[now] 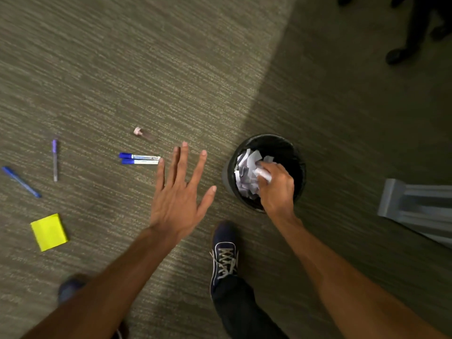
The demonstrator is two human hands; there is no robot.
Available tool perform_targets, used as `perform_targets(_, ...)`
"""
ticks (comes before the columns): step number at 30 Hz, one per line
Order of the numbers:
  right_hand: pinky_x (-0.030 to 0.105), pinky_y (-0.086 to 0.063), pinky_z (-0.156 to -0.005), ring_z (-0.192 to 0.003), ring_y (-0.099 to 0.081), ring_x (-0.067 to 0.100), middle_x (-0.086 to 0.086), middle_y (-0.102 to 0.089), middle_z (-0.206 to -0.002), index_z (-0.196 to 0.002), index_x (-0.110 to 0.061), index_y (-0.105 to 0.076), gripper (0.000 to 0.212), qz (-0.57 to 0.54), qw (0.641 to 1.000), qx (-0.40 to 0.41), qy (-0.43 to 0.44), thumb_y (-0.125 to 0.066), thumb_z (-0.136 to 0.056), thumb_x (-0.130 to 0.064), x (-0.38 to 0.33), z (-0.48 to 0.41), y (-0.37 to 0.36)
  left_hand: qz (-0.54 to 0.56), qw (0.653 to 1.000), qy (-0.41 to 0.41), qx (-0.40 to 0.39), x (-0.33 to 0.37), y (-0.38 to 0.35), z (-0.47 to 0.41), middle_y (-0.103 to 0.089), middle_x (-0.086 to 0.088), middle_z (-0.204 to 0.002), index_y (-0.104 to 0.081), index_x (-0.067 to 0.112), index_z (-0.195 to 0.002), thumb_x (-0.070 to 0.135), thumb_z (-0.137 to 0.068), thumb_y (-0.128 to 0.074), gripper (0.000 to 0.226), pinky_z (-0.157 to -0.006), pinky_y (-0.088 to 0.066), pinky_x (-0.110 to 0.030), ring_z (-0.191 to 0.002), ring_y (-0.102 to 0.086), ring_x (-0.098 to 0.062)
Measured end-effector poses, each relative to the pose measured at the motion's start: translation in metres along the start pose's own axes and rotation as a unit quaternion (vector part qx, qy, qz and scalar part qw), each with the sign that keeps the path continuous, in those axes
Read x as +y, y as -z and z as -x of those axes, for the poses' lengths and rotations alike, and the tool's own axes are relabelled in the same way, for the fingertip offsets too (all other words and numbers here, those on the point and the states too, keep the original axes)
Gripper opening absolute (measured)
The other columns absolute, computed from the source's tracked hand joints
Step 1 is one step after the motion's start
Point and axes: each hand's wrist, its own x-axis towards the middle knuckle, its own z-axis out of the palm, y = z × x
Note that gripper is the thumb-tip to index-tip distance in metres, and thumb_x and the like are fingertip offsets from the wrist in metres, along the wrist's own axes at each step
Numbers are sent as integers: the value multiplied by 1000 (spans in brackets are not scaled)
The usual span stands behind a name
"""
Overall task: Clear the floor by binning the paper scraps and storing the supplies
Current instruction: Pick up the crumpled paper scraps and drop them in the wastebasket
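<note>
A black round bin (297, 152) stands on the carpet, holding several white paper scraps (245, 172). My right hand (276, 184) is inside its mouth, closed on a crumpled paper scrap (263, 174). My left hand (179, 189) hovers over the carpet with fingers spread and nothing in it. Just past its fingertips lie two blue-capped markers (139, 159) side by side. Farther left lie a purple pen (54, 159), a blue pen (20, 181) and a yellow sticky-note pad (49, 231). A small glue stick (143, 133) with a pink cap lies above the markers.
My dark sneaker (224, 250) is planted on the carpet just below the bin. A grey furniture base (415, 206) juts in at the right. A dark chair base with castors (413, 33) stands at the top right.
</note>
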Motion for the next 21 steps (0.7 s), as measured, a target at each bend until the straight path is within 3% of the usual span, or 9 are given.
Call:
perform_targets(5, 36, -51, -97, -111, -64, 32, 18, -64, -123, -122, -5, -68, 49, 14, 998, -48, -32, -62, -76, 10, 28, -14, -10, -3, 999, -2, -42, 18, -14, -3, 9, -20, -167, 5, 23, -161, 64, -100, -11, 75, -123, -14, -59, -155, 4, -33)
perform_targets(9, 39, -49, -104, -125, -54, 29, 13, -56, -136, -128, -10, -63, 53, 47, 994, -92, -32, -70, -78, 4, 37, -20, -19, -8, 997, 2, -76, 21, -19, -2, 19, -18, -166, 16, 24, -159, 64, -100, -9, 75, -124, -7, -58, -154, 15, -31)
perform_targets(12, 42, -47, -106, -131, -47, 29, 11, -50, -144, -128, -10, -61, 50, 66, 993, -91, -24, -71, -80, -4, 37, -20, -18, -9, 997, 10, -82, 19, -20, -1, 19, -19, -166, 14, 24, -159, 63, -101, -14, 76, -124, -7, -58, -154, 13, -32)
perform_targets(18, 36, -50, -98, -115, -56, 21, 6, -51, -125, -121, -12, -63, 37, -24, 999, -5, 30, -65, -85, -2, -4, -4, 3, 9, 998, 26, -62, 7, -14, 4, 12, -18, -167, 8, 25, -161, 62, -102, -20, 75, -124, -9, -58, -155, 9, -31)
perform_targets(21, 35, -53, -94, -110, -57, 17, 3, -52, -122, -121, -15, -63, 37, -48, 995, -12, 86, -63, -87, -1, -39, 12, 10, 23, 997, 44, -52, -3, -3, 11, 9, -18, -168, 5, 25, -161, 62, -101, -23, 76, -123, -12, -59, -156, 6, -31)
